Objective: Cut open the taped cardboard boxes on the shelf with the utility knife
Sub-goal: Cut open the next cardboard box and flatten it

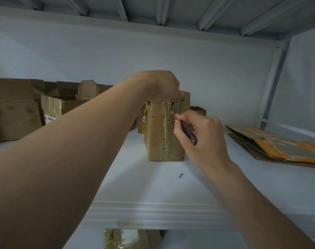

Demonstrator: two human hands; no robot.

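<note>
Brown taped cardboard box, upright on white shelf, gripped at its top edge under left hand. Right hand, just right of it, clasping black utility knife, blade at the taped seam. Opened boxes left of left hand; flattened cardboard well right of right hand.
</note>
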